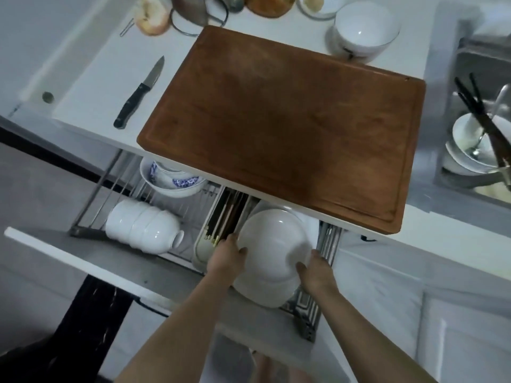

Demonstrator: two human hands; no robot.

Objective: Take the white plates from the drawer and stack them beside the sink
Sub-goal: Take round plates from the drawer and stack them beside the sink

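Note:
Several white plates (272, 244) stand in the wire rack at the right end of the pulled-out drawer (116, 258), below the counter edge. My left hand (226, 258) grips the left rim of the plates. My right hand (315, 269) grips their right rim, with a finger on the front face. The plates tilt toward me between both hands. More white plates sit behind and under the front one. The steel sink (475, 128) lies at the far right.
A brown cutting board (282, 120) overhangs the counter above the plates. A black-handled knife (138, 95) lies to its left. White bowls (365, 29) stand near the sink. In the drawer lie stacked white bowls (141, 225), a blue-patterned bowl (171, 181) and a chopstick holder (221, 225).

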